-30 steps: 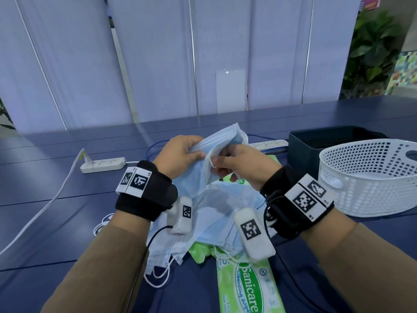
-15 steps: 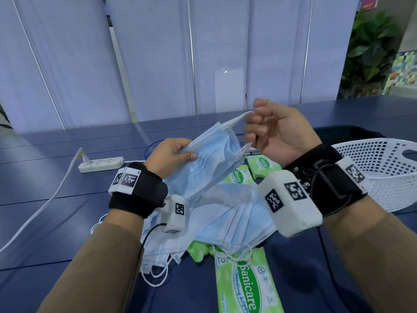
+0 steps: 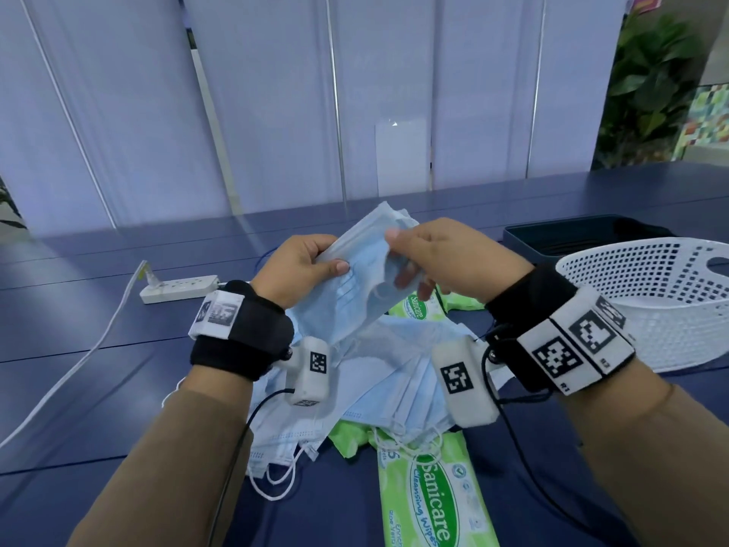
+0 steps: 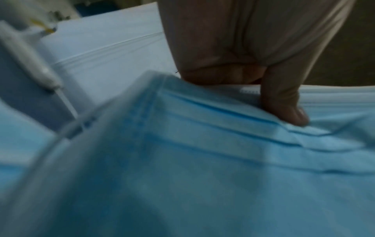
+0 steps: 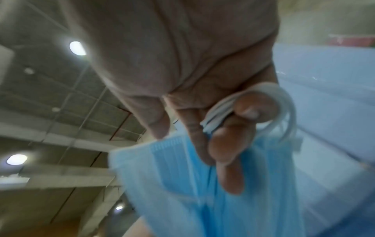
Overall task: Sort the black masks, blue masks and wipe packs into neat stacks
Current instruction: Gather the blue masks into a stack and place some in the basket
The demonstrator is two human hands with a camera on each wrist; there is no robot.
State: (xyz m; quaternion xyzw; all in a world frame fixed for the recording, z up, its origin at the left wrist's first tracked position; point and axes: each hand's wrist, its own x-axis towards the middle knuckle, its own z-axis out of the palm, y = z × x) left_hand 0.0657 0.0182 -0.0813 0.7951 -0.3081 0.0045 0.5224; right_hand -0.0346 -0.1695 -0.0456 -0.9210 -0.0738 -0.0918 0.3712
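Note:
Both hands hold a small bundle of blue masks (image 3: 355,278) up above the table. My left hand (image 3: 303,270) pinches the bundle's left edge, its thumb pressed on the pleats (image 4: 284,112). My right hand (image 3: 430,254) grips the right end, and the white ear loops (image 5: 253,105) are bunched round its fingers beside the blue masks (image 5: 182,176). More blue masks (image 3: 398,380) lie fanned in a loose heap under my wrists. Green wipe packs lie around that heap: one (image 3: 430,499) near me, others (image 3: 418,309) behind it. No black mask shows in any view.
A white perforated basket (image 3: 666,302) stands at the right, with a dark bin (image 3: 568,234) behind it. A white power strip (image 3: 177,288) and its cable (image 3: 83,357) lie at the left on the blue table (image 3: 79,388). Grey panels close off the far edge.
My right hand, raised half a second ago with an ear loop pulled up, has come back down onto the bundle's right end. The left hand has kept its hold.

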